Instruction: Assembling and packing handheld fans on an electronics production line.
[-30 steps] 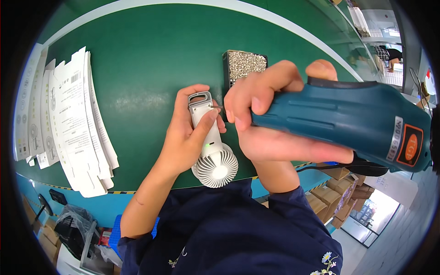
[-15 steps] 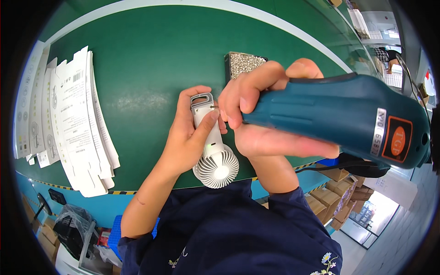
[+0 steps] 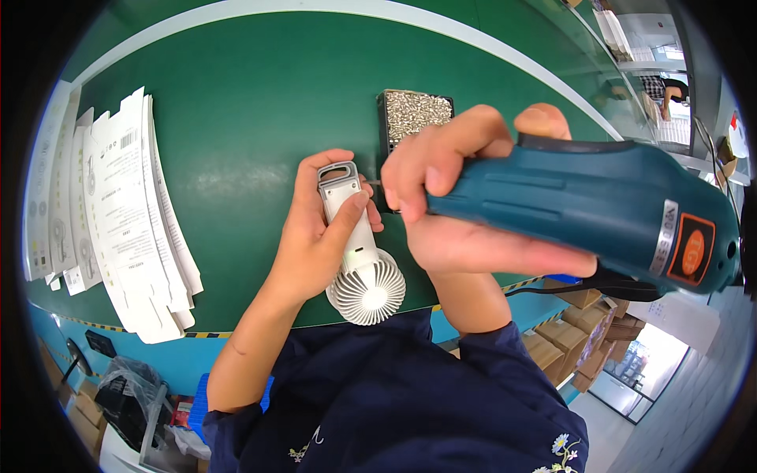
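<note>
Currently mid-fastening, by the look of it. Left hand is wrapped tight around the handle of a small white handheld fan, thumb across the front, fan head pointing back toward the body, held just over the near edge of the green bench. Right hand is clamped around a teal electric screwdriver; its bit meets the side of the fan handle near the top loop. Can't see the screw itself, so whether it's seated is unclear. Tray of loose silver screws sits just behind the hands, well stocked. Stack of flat white die-cut cartons lies off to the left, none folded yet, so boxing looks undone.
</note>
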Demonstrator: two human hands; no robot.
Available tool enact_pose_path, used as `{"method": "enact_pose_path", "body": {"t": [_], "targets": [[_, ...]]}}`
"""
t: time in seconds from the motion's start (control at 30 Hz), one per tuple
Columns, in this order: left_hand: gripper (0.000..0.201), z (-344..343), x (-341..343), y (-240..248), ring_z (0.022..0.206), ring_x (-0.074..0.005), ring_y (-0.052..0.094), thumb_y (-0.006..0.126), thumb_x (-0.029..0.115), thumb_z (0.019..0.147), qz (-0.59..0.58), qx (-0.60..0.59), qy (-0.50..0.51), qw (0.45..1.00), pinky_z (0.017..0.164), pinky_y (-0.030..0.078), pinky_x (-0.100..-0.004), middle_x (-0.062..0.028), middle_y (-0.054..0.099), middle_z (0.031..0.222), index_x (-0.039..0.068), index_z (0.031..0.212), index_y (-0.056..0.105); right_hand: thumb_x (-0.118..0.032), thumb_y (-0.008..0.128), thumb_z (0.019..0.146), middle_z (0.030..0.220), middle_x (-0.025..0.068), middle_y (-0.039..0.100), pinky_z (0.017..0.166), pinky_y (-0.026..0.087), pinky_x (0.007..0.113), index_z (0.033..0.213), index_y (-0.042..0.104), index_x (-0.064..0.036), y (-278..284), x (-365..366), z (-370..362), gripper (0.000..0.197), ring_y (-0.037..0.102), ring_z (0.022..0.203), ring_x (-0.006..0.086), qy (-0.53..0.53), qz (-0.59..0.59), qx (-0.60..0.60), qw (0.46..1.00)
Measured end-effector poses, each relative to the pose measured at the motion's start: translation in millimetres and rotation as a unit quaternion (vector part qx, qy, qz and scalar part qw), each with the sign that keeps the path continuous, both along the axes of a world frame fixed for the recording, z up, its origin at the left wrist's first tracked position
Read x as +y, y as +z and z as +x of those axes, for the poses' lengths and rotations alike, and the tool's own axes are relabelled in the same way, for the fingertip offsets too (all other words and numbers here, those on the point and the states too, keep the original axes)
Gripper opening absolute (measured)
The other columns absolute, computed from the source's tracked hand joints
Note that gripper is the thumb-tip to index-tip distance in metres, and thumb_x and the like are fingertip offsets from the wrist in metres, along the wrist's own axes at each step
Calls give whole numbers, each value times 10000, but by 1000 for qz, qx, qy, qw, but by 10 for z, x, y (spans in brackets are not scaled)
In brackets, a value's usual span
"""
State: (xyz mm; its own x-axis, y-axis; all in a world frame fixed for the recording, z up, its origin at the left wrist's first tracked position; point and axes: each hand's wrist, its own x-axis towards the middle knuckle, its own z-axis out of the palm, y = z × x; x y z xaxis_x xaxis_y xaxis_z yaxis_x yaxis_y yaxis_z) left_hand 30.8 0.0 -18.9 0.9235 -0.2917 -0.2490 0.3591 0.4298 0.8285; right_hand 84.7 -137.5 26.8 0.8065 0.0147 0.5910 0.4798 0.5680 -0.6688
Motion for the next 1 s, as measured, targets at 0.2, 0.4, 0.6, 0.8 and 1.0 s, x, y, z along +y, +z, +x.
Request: {"method": "enact_pose_path", "body": {"t": [0.2,0.4,0.6,0.8,1.0], "targets": [[397,15,-20,-20,789,-141,589,508,63,957,-35,23,7,999,698,526,-292,-83,531,989,37,1301,312,-925,254,686,671,63,490,365,398,284,1221,408,-174,-88,-126,126,934,425,378,150,-151,-46,47,986],[386,13,-17,-20,777,-140,589,499,57,954,-45,25,14,999,687,521,-285,-80,535,980,30,1292,314,-924,201,693,650,55,471,359,380,280,1172,379,-146,-105,-64,126,931,394,374,136,-249,-106,141,952],[386,10,-9,-12,770,-139,589,493,40,948,-40,22,11,999,668,509,-277,-80,537,976,28,1290,313,-923,194,696,647,61,470,361,375,279,1164,363,-132,-130,-31,139,934,390,370,140,-245,-112,146,952],[392,12,-16,-10,771,-136,590,493,33,944,-34,19,12,999,665,507,-274,-79,537,981,26,1291,311,-903,202,716,634,70,476,351,370,266,1133,350,-79,-147,-18,156,935,385,357,139,-248,-94,137,954],[397,21,-23,0,769,-135,590,504,46,946,-34,20,10,999,663,509,-274,-79,535,982,25,1293,311,-921,202,699,646,63,474,357,370,274,1155,365,-129,-149,-43,157,927,391,366,140,-236,-120,143,954]]}}
